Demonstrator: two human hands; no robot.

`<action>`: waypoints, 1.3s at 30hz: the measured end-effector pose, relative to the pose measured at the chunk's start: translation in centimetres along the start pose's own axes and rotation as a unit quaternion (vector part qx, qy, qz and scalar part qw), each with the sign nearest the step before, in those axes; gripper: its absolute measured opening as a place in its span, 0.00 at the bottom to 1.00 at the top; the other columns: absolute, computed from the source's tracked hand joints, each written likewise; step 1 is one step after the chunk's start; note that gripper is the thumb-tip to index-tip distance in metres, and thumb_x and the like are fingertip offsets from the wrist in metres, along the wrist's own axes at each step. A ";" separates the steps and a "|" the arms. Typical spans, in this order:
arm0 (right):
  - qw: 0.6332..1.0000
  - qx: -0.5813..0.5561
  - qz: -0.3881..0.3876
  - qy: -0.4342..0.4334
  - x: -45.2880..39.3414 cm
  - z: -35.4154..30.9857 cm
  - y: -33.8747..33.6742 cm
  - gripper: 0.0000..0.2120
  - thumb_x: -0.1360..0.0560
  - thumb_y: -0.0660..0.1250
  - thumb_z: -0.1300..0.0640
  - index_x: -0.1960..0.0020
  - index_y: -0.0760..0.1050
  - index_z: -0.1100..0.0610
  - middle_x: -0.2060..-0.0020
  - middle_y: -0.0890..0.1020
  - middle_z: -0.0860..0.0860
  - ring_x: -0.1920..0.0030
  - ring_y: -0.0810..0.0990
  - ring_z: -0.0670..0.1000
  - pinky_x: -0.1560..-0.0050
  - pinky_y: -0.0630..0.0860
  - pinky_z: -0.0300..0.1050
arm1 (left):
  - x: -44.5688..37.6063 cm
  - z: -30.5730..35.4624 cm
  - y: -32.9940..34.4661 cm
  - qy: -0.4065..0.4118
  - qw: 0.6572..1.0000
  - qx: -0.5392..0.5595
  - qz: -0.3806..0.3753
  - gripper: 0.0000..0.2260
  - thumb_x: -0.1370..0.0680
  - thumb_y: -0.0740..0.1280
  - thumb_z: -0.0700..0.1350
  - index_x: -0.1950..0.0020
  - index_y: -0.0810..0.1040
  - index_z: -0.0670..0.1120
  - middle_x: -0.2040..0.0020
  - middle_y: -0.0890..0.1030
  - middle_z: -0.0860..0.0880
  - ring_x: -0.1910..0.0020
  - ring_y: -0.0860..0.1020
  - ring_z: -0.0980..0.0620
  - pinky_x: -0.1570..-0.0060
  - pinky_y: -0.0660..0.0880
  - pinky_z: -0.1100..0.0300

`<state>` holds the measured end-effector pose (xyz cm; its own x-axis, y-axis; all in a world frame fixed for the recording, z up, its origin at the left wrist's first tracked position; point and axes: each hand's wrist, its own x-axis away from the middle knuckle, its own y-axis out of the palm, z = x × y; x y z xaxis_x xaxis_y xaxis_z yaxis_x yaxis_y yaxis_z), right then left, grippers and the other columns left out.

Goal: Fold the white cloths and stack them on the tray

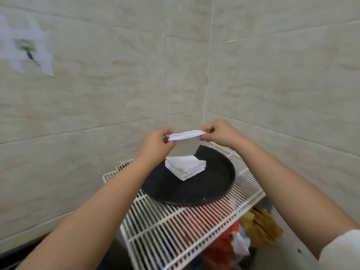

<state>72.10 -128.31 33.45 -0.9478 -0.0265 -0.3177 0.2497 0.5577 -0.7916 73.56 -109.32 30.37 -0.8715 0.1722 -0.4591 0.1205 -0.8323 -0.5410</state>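
Observation:
A folded white cloth hangs in the air between both hands, above the far part of a round black tray. My left hand pinches its left top corner and my right hand pinches its right top corner. The cloth's upper edge shows several layers. Below it, a small stack of folded white cloths lies on the tray, left of the tray's middle.
The tray sits on a white wire rack set in a tiled corner. Under the rack's right side are red, orange and yellowish items. Paper sheets hang on the left wall. A dark surface lies at the lower left.

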 end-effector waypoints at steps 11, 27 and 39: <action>0.971 0.090 -0.164 -0.149 -7.3 14.2 8.8 0.07 0.32 0.63 0.67 0.59 0.77 0.71 0.57 0.81 0.65 0.53 0.79 0.61 0.49 0.72 0.55 | -1.2 -5.7 11.3 -0.074 0.963 -0.230 -0.116 0.14 0.24 0.64 0.42 0.39 0.77 0.46 0.42 0.80 0.47 0.44 0.77 0.47 0.47 0.73 0.59; 0.943 0.123 -0.242 -0.194 -7.9 14.1 7.4 0.14 0.24 0.60 0.52 0.68 0.71 0.54 0.64 0.77 0.54 0.58 0.77 0.54 0.51 0.73 0.53 | -0.1 -5.9 10.5 -0.129 0.950 -0.274 -0.078 0.21 0.21 0.59 0.55 0.31 0.68 0.49 0.33 0.69 0.51 0.35 0.69 0.52 0.39 0.68 0.60; 0.912 0.133 -0.313 -0.230 -8.9 7.6 13.1 0.21 0.18 0.48 0.55 0.28 0.59 0.60 0.27 0.63 0.54 0.27 0.61 0.52 0.28 0.54 0.43 | 5.3 -7.4 5.1 -0.241 0.904 -0.353 0.005 0.16 0.21 0.59 0.48 0.34 0.71 0.44 0.36 0.72 0.46 0.37 0.70 0.46 0.38 0.70 0.53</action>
<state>85.31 -127.12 21.93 -0.7524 -0.6504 0.1041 -0.2148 0.0929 -0.9722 73.08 -108.76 19.90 -0.9543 -0.2246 -0.1970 0.2535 -0.2600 -0.9317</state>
